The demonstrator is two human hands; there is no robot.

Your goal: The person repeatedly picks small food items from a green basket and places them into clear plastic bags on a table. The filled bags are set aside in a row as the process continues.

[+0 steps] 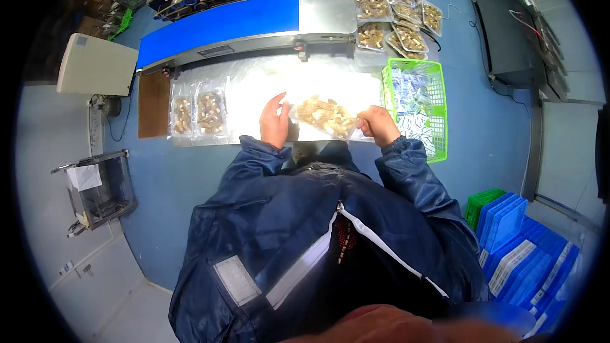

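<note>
A clear plastic tray pack of brown and cream chunky pieces [325, 116] is in front of me over the brightly lit table [248, 76]. My right hand [379, 126] pinches its right corner between thumb and fingers. Beside the pack's left end, my left hand [274, 121] is raised with its fingers apart, and nothing shows in it. Two filled clear packs [210, 113] lie side by side at the table's left end. Just beyond my right hand stands a green plastic basket [440, 82] holding many small white and blue sachets [412, 92].
A machine with a blue conveyor belt [222, 28] runs along the table's far side. Filled tray packs [406, 9] are heaped at the far right. Blue crates [527, 260] are stacked at the lower right; a metal frame stand [101, 187] is at left.
</note>
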